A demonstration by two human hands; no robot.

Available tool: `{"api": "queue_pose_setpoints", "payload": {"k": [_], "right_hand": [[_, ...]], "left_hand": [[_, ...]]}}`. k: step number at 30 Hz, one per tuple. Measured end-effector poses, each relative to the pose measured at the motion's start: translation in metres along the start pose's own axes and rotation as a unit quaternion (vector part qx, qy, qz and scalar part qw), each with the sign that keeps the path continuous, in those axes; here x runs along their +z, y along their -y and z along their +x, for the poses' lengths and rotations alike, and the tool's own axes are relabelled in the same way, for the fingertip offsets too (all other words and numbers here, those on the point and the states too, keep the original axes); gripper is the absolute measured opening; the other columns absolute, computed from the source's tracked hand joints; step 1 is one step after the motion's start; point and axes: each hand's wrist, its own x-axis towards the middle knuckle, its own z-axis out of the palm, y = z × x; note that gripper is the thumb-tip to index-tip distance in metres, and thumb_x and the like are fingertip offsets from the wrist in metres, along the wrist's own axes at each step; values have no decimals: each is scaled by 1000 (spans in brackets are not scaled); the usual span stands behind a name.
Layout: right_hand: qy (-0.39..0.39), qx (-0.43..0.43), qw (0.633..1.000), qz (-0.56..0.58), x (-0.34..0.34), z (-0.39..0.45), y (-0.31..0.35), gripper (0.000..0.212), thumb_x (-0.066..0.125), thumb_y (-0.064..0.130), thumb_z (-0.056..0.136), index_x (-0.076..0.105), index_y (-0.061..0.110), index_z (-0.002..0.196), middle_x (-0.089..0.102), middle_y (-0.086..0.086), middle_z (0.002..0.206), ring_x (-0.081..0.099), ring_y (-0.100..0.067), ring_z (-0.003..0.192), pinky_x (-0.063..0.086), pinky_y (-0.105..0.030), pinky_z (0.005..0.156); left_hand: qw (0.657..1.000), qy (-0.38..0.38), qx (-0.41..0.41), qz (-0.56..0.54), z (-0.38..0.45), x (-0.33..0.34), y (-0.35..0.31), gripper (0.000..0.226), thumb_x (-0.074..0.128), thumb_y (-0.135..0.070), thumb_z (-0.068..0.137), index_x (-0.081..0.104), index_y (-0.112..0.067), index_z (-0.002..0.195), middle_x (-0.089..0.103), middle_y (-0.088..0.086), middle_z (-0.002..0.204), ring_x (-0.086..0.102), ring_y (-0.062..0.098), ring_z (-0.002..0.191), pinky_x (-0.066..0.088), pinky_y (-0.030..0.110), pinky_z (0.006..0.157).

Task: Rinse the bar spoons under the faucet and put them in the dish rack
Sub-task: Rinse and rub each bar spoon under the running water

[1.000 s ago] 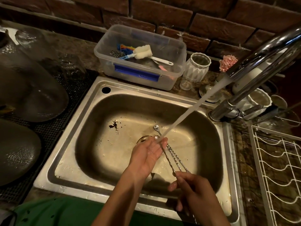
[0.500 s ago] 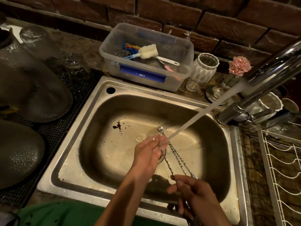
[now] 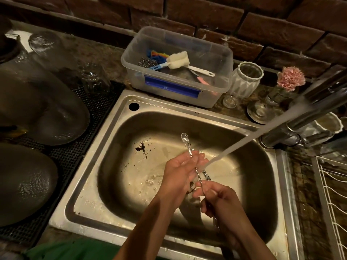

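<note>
both hands grip the bar spoons [image 3: 189, 152] (left hand [image 3: 180, 171], right hand [image 3: 219, 201]), handle ends hidden.

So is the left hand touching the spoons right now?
Touching. The head view shows the left hand wrapped around the spoons under the water stream, with a twisted stem running between its fingers.

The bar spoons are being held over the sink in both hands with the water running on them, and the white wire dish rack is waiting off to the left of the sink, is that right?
Not quite. In the head view the dish rack stands to the right of the sink, not the left. The rest holds: both hands, left and right, hold the bar spoons over the sink with the water running on them.
</note>
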Motion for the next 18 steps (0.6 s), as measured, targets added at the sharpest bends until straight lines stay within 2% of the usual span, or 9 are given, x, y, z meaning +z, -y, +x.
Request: {"api": "queue_pose_setpoints", "payload": {"k": [2,4,6,8,9,11,14,17,18], "right_hand": [[12,-9,1000,13,2,7,4,33,49,11,100,77,13,83,71,-21,72,53,-15,47,40,-20,43],[17,-13,1000,21,4,14,9,31,49,11,100,76,13,85,70,-12,63,54,-14,47,41,-19,44],[20,-16,999,26,6,21,14,32,49,11,100,76,13,82,67,-15,61,54,-15,49,42,-20,46],[27,-18,999,41,7,27,18,34,50,13,100,75,15,77,64,-17,59,53,-14,48,43,-21,48],[32,-17,998,53,8,30,20,34,51,14,100,75,15,76,63,-16,58,52,-14,48,44,-22,49],[44,-8,996,80,9,34,24,33,51,19,100,75,13,78,62,-16,58,52,-15,48,43,-24,50],[66,8,992,108,7,40,27,34,49,24,102,75,9,87,63,-16,62,54,-17,51,43,-24,49],[83,14,991,105,6,45,30,29,49,26,102,72,8,104,68,-17,77,59,-19,55,46,-23,49],[88,14,990,109,6,46,30,31,50,29,101,70,8,107,72,-16,81,61,-19,56,48,-24,50]], "left_hand": [[1000,7,1,21,-1,-2,0,22,57,-10,98,66,-10,118,75,6,116,76,15,82,57,30,65],[999,15,4,37,-1,-3,0,22,58,-12,98,66,-10,118,74,6,117,66,14,63,52,29,58],[998,32,12,50,-2,-4,2,23,58,-14,97,67,-10,118,77,4,108,56,18,60,52,30,58],[998,52,18,38,-2,-4,2,26,56,-13,98,64,-4,121,77,6,96,57,12,48,49,27,44],[998,55,18,28,-1,-2,1,27,55,-12,99,61,-1,123,76,9,100,59,11,45,47,26,39],[998,55,14,23,1,-1,-3,28,55,-13,99,60,0,123,75,11,103,55,11,41,46,26,37],[998,52,4,31,5,1,-11,27,55,-15,99,62,-3,122,73,5,79,41,16,36,44,27,38],[999,32,8,14,8,2,-18,26,55,-14,99,62,-1,121,74,14,109,44,14,38,42,24,34],[999,32,9,15,10,1,-19,27,55,-15,99,62,-1,121,74,13,111,46,15,39,42,25,34]]}}
